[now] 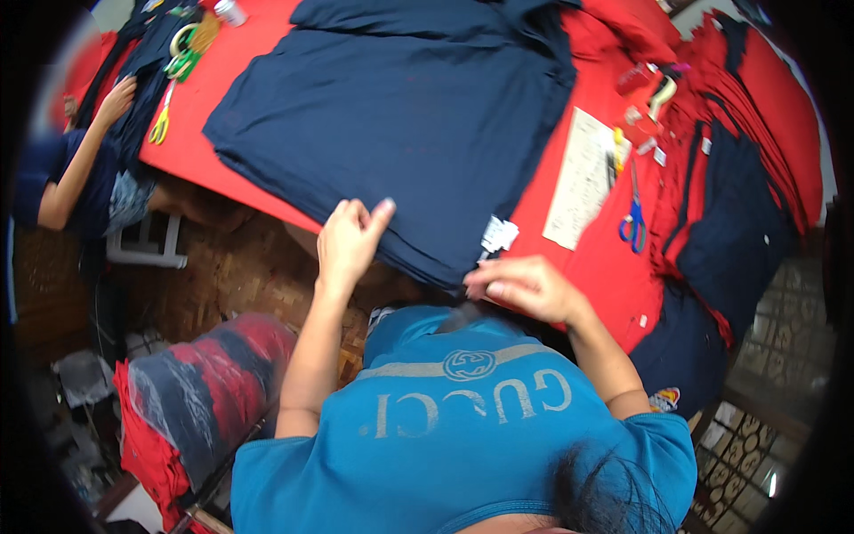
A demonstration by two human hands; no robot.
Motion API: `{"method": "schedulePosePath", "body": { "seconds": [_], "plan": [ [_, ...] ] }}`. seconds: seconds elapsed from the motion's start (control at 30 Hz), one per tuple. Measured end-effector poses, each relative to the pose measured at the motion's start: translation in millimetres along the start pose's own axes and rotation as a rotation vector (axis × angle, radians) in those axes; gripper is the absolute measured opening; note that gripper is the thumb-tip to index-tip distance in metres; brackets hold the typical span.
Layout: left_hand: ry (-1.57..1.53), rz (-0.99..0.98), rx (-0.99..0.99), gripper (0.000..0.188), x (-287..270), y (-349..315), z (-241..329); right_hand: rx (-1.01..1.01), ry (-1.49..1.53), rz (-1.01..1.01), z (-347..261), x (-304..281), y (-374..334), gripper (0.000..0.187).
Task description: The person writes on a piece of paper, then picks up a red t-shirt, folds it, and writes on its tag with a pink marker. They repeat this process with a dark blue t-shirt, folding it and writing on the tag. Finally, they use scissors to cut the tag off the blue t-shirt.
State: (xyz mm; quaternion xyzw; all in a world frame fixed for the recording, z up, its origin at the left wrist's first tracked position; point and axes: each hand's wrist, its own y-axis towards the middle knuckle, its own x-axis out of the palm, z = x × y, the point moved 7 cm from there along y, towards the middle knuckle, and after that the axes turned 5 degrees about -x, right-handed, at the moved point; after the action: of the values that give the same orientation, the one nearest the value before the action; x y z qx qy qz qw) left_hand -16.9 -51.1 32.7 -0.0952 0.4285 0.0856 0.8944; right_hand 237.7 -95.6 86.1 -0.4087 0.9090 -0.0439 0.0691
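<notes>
A navy-blue garment (pixel 400 125) lies spread in layers on the red-covered table, its near edge toward me. At that edge, on the left, is my left hand (pixel 347 245), thumb stretched out and fingers loosely bent, with nothing visible in it. By the garment's near right corner, my right hand (pixel 529 287) has its fingertips pinched together. What they hold, if anything, is too small and blurred to make out. White labels (pixel 499 234) stick out from the garment just above that hand.
On the table's right lie a paper pattern (pixel 574 178), blue-handled scissors (pixel 632 227) and piled red and navy garments (pixel 738 196). Yellow-handled scissors (pixel 161 125) and tape rolls (pixel 183 40) lie at left, near another person's arm (pixel 84 160). A plastic-wrapped bundle (pixel 205 383) stands lower left.
</notes>
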Motion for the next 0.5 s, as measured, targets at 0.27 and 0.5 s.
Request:
{"method": "schedulePosePath", "body": {
  "seconds": [0.27, 0.5],
  "plan": [
    [-0.188, 0.013, -0.169, 0.049, 20.9, -58.3, 6.7, 0.443, -1.263, 1.101, 57.6, -195.9, -142.2, 0.024],
    [-0.112, 0.060, -0.159, 0.044, 4.3, -59.2, 7.9, 0.580, -0.986, 1.087, 87.3, -215.6, -172.8, 0.046]
  ]
}}
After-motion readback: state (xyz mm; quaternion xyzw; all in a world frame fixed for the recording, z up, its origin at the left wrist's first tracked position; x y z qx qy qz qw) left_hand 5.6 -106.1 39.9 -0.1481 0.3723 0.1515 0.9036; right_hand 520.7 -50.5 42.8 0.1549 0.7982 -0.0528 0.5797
